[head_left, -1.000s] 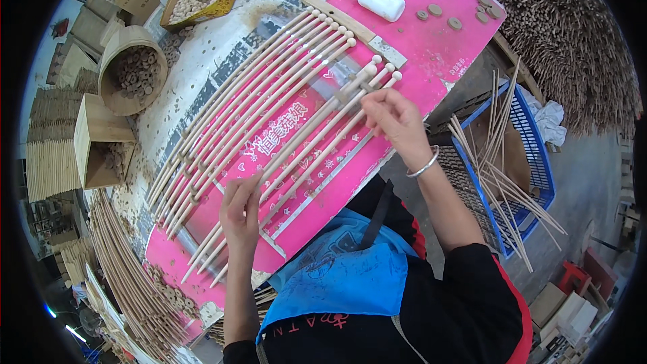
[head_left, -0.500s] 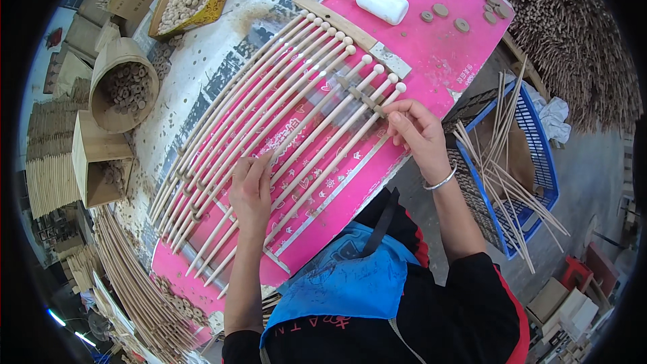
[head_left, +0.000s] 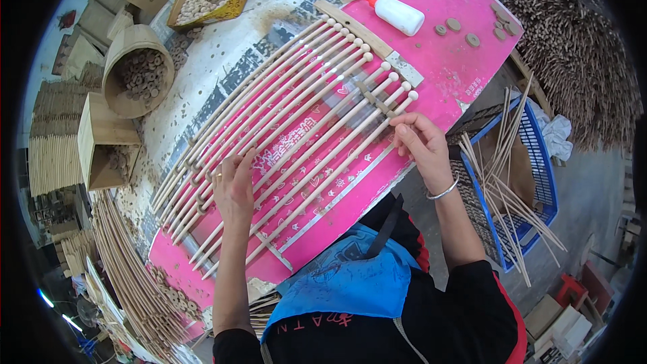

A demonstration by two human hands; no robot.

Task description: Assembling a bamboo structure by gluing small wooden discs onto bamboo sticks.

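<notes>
Long pale wooden sticks [head_left: 296, 136] with round ball tips lie side by side, slanting across a pink board [head_left: 441, 47]. My left hand [head_left: 234, 192] reaches over their middle, fingers stretched and slightly apart, its fingertips on or just above the sticks. At the ball end, my right hand [head_left: 426, 152] has thumb and forefinger close together beside the nearest stick; what lies between them, if anything, is hidden. A brown wooden crosspiece [head_left: 373, 99] crosses the nearer sticks by those fingertips. Small brown rings [head_left: 202, 203] sit around several sticks further down.
A white glue bottle [head_left: 399, 15] with a red nozzle lies beyond the ball tips, near loose wooden discs [head_left: 453, 25]. Wooden balls fill a yellow tray [head_left: 236, 5]. A wooden tub [head_left: 111, 74] of rings stands left. A blue basket [head_left: 549, 182] with thin sticks is right.
My left hand has shifted left and down along the sticks, away from the ball tips. My right hand stays by the ball end. The whole view has moved slightly.
</notes>
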